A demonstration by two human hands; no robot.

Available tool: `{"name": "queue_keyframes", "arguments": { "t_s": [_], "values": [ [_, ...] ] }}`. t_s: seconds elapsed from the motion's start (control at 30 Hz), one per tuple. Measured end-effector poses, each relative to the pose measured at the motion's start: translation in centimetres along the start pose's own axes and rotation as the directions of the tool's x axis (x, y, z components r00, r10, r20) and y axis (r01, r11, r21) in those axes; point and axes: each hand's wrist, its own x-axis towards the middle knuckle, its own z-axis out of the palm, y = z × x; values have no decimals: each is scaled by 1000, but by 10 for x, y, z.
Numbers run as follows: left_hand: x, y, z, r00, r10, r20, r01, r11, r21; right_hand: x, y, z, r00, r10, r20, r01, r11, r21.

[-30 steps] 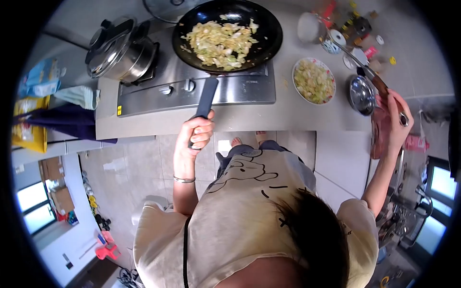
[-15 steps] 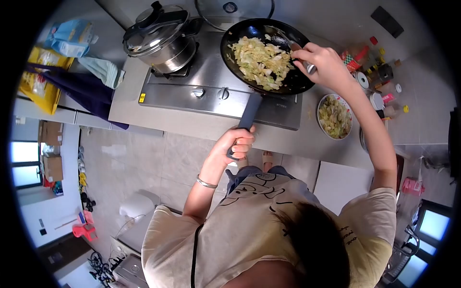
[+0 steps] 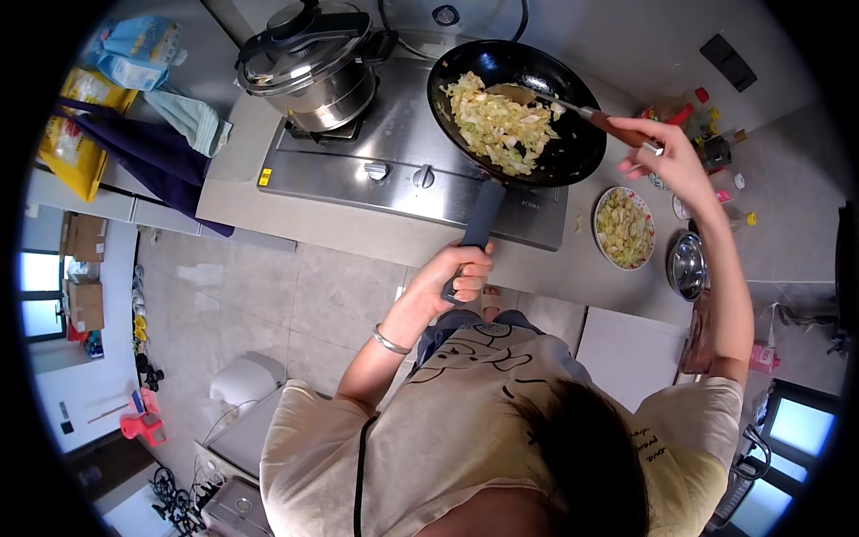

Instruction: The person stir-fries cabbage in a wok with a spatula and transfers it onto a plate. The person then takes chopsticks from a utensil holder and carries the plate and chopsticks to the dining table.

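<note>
A black wok [image 3: 573, 152] stands on the steel stove, tilted, with chopped cabbage [image 3: 506, 132] heaped toward its left side. My left hand [image 3: 459, 274] is closed round the wok's dark handle [image 3: 484, 213]. Over the wok's right edge, my right hand [image 3: 662, 157] grips the wooden handle of a metal spatula [image 3: 586, 113], whose blade lies in the cabbage. A plate of chopped cabbage [image 3: 625, 228] sits on the counter below my right hand, and a steel bowl [image 3: 687, 266] is beside my right forearm.
A lidded pressure cooker [image 3: 318, 89] stands on the left of the stove [image 3: 358, 192]. Behind the wok, a glass lid [image 3: 420, 38] leans at the wall. Several bottles [image 3: 718, 152] stand at the right. Cloths [image 3: 157, 161] hang at the left.
From one second ago, my right hand has moved left from the counter's right side, bringing the spatula into the wok. Since half a second ago, it has shifted slightly right. My left hand keeps its hold.
</note>
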Motion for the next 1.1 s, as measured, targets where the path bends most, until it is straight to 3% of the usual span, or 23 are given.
{"name": "queue_keyframes", "arguments": {
  "t_s": [0.1, 0.2, 0.23, 0.37, 0.5, 0.63, 0.77, 0.83, 0.9, 0.93, 1.0, 1.1],
  "values": [
    [0, 0, 1, 1000, 4, 8, -4, 1000, 6, 12, -6, -11, 961, 275, -25, -272, 923, -272],
    [0, 0, 2, 1000, 5, -1, -5, 1000, 6, 27, 20, -12, 982, 188, -33, -182, 863, -471],
    [-1, 0, 3, 1000, 6, -10, -6, 1000, 5, 28, 22, -15, 981, 195, -1, -182, 918, -353],
    [-4, 1, 4, 999, 27, -23, -26, 998, 53, 23, 19, -4, 935, 327, -135, -334, 942, -31],
    [-4, 5, 2, 999, 38, -34, -34, 995, 89, 31, 29, 8, 936, 342, -85, -336, 939, 81],
    [-7, 3, 11, 994, 74, -75, -63, 988, 139, 18, 41, 17, 961, 274, 46, -277, 957, 90],
    [-9, -2, 10, 993, 104, -49, -98, 988, 119, -10, 48, -9, 959, 195, 206, -185, 980, -67],
    [-10, -6, 11, 992, 116, -45, -111, 988, 107, -17, 79, -33, 974, -97, 203, 126, 982, -138],
    [-12, -14, 17, 988, 143, -60, -136, 985, 110, -30, 89, -59, 963, -110, 244, 165, 962, -218],
    [-12, -19, 21, 985, 156, -68, -148, 983, 110, -38, 88, -69, 962, -194, 192, 251, 906, -341],
    [-11, -28, 33, 982, 178, -65, -163, 968, 189, -56, 71, -90, 977, -166, 137, 215, 779, -588],
    [-10, -47, 52, 972, 208, -107, -174, 949, 263, -78, 65, -110, 990, -132, 57, 140, 794, -592]
  ]
}}
